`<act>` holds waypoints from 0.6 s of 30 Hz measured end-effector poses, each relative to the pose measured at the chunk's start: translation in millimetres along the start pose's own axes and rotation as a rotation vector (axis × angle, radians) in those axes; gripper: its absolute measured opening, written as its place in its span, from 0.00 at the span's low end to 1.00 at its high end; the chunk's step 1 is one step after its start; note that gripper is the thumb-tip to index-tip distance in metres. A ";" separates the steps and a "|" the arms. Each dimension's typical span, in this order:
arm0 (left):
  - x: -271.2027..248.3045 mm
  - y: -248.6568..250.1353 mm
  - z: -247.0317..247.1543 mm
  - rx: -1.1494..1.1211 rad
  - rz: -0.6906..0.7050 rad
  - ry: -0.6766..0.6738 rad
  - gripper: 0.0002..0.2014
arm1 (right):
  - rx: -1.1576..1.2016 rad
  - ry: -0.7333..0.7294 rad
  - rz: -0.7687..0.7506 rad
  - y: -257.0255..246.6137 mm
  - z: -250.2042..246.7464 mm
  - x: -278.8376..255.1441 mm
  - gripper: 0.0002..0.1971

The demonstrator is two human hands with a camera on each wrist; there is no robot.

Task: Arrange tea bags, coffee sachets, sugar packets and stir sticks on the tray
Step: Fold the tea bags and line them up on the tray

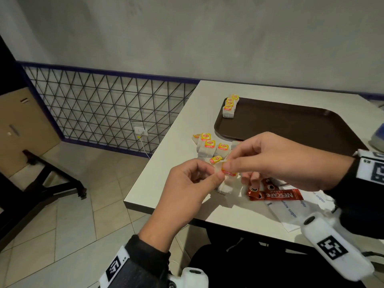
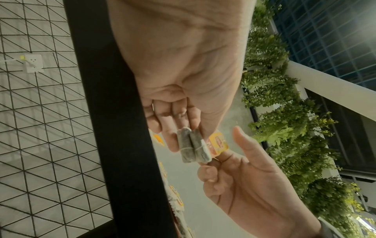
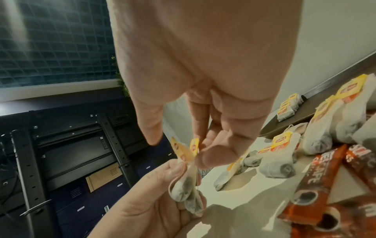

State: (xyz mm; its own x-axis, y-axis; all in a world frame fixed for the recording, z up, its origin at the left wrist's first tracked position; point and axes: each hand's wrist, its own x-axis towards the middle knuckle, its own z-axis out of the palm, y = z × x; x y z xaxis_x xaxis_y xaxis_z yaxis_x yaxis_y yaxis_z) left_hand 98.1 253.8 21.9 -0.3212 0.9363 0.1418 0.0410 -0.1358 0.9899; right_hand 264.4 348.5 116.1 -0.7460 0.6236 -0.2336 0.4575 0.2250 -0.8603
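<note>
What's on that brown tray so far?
Only a short row of tea bags at the far left corner of the tray. The rest that shows is bare; the right hand covers part of the near edge.

- sugar packets (image 1: 291,210): partly under the right hand (image 1: 276,161) and sleeve, print only partly readable
- coffee sachets (image 1: 274,195): upper ends hidden by right fingers; cut by the edge in right wrist view
- tea bag (image 1: 225,175) pinched between both hands: mostly covered by fingertips in head view
- tray (image 1: 291,125): near-right corner hidden behind right wrist
- tag print on tray tea bags (image 1: 229,107): too small to read
</note>
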 end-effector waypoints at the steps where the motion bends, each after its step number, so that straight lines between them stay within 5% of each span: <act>1: 0.0 0.4 0.6 -0.003 -0.005 -0.001 0.05 | -0.013 0.011 -0.016 0.6 0.9 1.1 0.07; 11: -2.8 5.2 -4.2 -0.055 -0.060 -0.084 0.14 | 0.045 0.100 -0.057 4.8 -1.1 11.6 0.02; 18: -0.7 3.1 -11.4 -0.026 -0.038 -0.095 0.13 | -0.027 -0.044 0.026 6.6 -6.8 17.5 0.03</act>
State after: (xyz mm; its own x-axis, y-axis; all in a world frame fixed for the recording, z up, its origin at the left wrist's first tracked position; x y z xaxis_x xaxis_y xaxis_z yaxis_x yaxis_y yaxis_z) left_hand 87.7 249.1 24.8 -0.2306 0.9674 0.1050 0.0056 -0.1066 0.9943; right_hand 257.6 366.0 109.4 -0.7542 0.5960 -0.2757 0.4894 0.2301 -0.8412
